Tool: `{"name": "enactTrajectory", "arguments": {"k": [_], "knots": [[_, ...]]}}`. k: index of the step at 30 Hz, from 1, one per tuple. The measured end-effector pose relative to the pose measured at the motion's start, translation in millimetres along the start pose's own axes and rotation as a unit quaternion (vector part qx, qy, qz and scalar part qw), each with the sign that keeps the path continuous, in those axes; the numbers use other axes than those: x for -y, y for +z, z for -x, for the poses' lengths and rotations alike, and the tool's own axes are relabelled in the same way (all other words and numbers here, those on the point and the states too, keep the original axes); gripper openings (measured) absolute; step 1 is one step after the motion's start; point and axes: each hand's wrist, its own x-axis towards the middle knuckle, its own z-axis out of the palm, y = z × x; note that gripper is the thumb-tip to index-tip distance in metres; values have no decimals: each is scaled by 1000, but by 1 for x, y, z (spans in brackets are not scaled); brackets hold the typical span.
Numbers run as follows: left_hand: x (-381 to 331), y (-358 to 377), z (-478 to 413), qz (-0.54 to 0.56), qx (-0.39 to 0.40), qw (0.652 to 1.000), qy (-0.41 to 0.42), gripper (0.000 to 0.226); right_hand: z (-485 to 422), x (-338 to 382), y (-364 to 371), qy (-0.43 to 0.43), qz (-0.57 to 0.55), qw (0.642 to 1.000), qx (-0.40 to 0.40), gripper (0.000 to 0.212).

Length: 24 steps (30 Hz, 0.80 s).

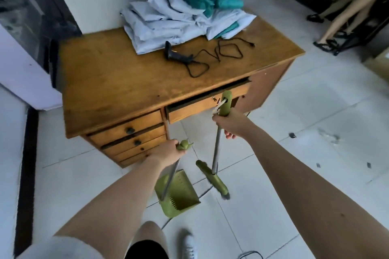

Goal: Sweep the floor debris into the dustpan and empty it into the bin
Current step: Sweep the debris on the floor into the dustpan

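My left hand (167, 151) grips the green top of a long-handled green dustpan (179, 192), which rests on the white tile floor in front of the desk. My right hand (230, 124) is closed around the metal pole of a green broom just below its green grip (225, 104). The broom head (212, 178) sits on the tiles just right of the dustpan's mouth. Small dark bits of debris (292, 135) lie on the floor to the right, with further debris pieces (318, 165) nearer me. No bin is in view.
A wooden desk (117, 82) with drawers stands straight ahead, holding a pile of plastic parcel bags (179, 10) and a black handheld scanner with cable (176, 57). Mannequin legs (345, 12) stand at the far right. A black cable (250, 253) lies by my feet.
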Motion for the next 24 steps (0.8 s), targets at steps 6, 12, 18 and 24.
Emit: {"name": "enactTrajectory", "arguments": {"k": [6, 12, 18, 24], "knots": [[-81, 26, -34, -20, 71, 994, 79, 33, 19, -67, -54, 111, -115, 986, -37, 50], [-161, 58, -80, -43, 155, 973, 164, 27, 53, -148, -109, 268, -369, 887, -73, 7], [-231, 104, -109, -85, 190, 952, 223, 30, 83, -205, -147, 308, -531, 780, -122, 42], [-283, 146, -125, -147, 192, 933, 267, 31, 92, -255, -182, 304, -686, 640, -165, 24]]}}
